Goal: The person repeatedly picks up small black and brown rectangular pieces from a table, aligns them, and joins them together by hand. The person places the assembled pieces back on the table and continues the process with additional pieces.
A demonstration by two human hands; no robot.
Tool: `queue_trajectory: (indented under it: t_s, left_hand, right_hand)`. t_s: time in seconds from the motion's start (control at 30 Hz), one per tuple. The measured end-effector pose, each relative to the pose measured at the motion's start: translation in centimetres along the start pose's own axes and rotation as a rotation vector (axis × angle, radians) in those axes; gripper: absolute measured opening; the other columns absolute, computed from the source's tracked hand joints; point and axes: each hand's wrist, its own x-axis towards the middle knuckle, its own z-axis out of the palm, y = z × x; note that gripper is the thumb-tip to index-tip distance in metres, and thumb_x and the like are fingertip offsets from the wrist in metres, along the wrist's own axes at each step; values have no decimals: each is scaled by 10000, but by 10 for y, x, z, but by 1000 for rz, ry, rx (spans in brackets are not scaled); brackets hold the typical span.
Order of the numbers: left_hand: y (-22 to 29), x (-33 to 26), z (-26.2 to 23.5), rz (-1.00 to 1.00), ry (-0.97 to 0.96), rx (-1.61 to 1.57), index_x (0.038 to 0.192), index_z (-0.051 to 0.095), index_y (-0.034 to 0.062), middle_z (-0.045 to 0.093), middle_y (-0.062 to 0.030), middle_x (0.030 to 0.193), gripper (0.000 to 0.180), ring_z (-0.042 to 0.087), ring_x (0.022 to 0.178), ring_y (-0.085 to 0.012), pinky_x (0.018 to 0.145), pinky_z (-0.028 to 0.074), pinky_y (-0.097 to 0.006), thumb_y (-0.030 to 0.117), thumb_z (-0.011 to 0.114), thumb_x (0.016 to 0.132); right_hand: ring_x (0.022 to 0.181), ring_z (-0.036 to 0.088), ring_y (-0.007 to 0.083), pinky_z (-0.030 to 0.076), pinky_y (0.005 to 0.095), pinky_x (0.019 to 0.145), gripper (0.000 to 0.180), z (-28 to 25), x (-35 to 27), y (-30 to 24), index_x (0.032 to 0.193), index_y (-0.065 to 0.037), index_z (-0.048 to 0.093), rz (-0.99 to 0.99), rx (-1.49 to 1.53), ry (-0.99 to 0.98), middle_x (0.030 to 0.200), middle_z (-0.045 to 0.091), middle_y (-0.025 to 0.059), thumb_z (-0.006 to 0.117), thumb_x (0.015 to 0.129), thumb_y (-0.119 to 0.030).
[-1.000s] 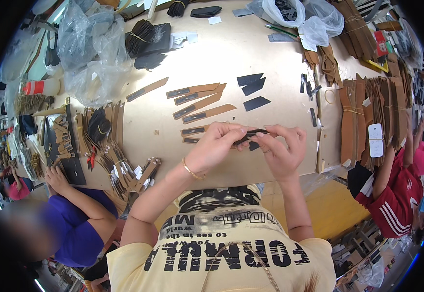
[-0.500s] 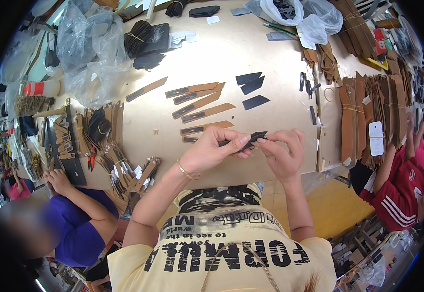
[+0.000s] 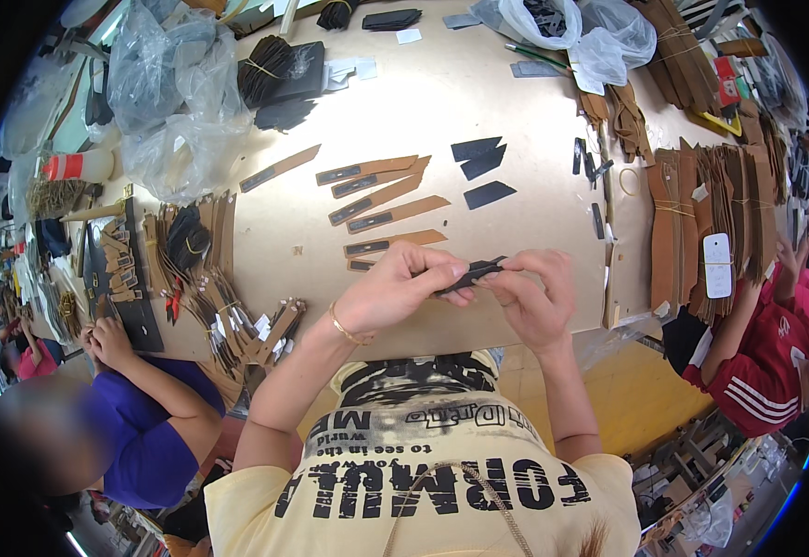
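Here's the table (image 3: 293,306), pale and shiny, filling the middle of the view, and right at its near edge comes the shirt (image 3: 423,446), light yellow, bold black lettering in several sizes, the biggest row running clean across the chest. Over on the left, a co-worker in purple (image 3: 158,455), hands together by the table; top left, a clear bag (image 3: 181,102), all crumples. Out on the right, a co-worker in red (image 3: 748,395), white stripes on the sleeve, and just above, the brown stacks (image 3: 672,218), bound with thin bands. Now to the hands, meeting over the table near its close edge: left hand (image 3: 400,292), thumb pressed down, fingers curled beneath; right hand (image 3: 536,295), thumb and forefinger nipped together. Beyond them, tan straps (image 3: 409,213) lie fanned out, each with a dark inset toward its left end, one lying apart to the left. On the brown stacks there's a white tag (image 3: 717,265), marked, but the writing's too small to read. And the black strip (image 3: 469,276), that's the one in play, up between the two hands, left gripping one end, right pinching the other. Past it, three black flaps (image 3: 488,195), two overlapping, one nearer; and smallest of all, a thin gold bracelet (image 3: 337,320) around the left wrist
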Motion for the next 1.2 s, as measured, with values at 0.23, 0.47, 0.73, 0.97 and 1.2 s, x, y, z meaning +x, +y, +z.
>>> queue_trajectory:
  t_s: [0.23, 0.47, 0.73, 0.97, 1.2]
  left_hand:
    - [-5, 6, 13, 90, 167, -251, 1162, 671, -35, 712, -119, 1047, 256, 674, 953, -142, 844, 552, -268, 137, 587, 992]
    - [-12, 16, 25, 164, 247, -487, 1236, 638, 0, 693, -120, 1145, 280, 662, 1034, -154, 871, 561, -275, 69, 612, 965]
    - [-15, 18, 27, 133, 260, -585, 1198, 655, 2, 693, -114, 1138, 251, 667, 1027, -158, 882, 573, -287, 83, 620, 963]
    - [-11, 14, 27, 159, 292, -425, 1181, 656, -45, 699, -128, 1086, 268, 664, 975, -137, 876, 567, -277, 91, 649, 950]
    - [-12, 14, 30, 195, 342, -321, 1184, 656, -55, 695, -116, 1091, 288, 653, 953, -122, 854, 568, -258, 108, 661, 947]
  right_hand:
    - [801, 605, 196, 437, 322, 674, 235, 7, -2, -9, 944, -117, 723, 117, 30, 128, 901, 638, 6, 831, 739, -160]
    - [815, 615, 227, 479, 334, 711, 278, 18, 8, -29, 1014, -73, 717, 153, -78, 28, 972, 663, 55, 810, 753, -84]
    - [844, 619, 249, 445, 351, 758, 97, 15, 10, -30, 935, -36, 682, 260, -51, -17, 965, 670, 78, 697, 839, -39]
    - [886, 609, 239, 425, 337, 785, 93, 9, 11, -27, 948, -34, 679, 341, 96, -34, 979, 667, 84, 680, 857, -54]
    - [884, 622, 162, 338, 351, 836, 107, 10, 11, -27, 989, -70, 672, 291, 20, -73, 988, 669, 28, 676, 884, -92]
